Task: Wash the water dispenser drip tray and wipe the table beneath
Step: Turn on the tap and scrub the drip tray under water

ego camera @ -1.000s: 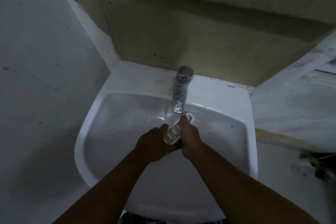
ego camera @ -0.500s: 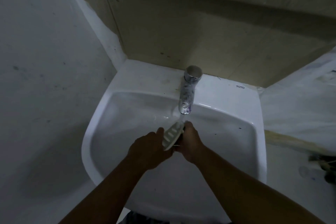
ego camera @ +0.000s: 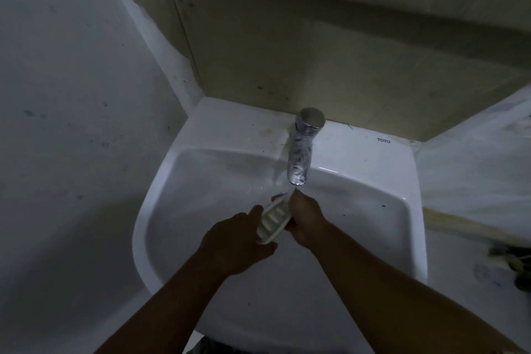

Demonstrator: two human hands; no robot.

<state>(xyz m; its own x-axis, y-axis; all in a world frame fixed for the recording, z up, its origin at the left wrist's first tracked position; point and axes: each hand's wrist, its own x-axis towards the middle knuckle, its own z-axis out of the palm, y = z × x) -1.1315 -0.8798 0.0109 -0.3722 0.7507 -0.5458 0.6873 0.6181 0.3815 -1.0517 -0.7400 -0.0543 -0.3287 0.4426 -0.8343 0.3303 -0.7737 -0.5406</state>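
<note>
A small white slotted drip tray (ego camera: 273, 221) is held tilted on edge over the white sink basin (ego camera: 178, 210), just below the chrome faucet (ego camera: 301, 152) spout. My left hand (ego camera: 238, 241) grips its lower left end with the thumb on top. My right hand (ego camera: 306, 218) grips its right side, fingers wrapped behind it. A thin stream of water falls from the spout onto the tray's upper end. Part of the tray is hidden behind my right hand.
The sink is fixed in a corner: a grey wall (ego camera: 57, 123) on the left, a beige tiled wall (ego camera: 316, 52) behind. A pale ledge (ego camera: 474, 175) runs along the right, with dark blurred objects (ego camera: 514, 261) at the far right edge.
The tray has turned from flatter under the spout to more on edge, and both hands have shifted slightly on it. The camera has drifted a little left.
</note>
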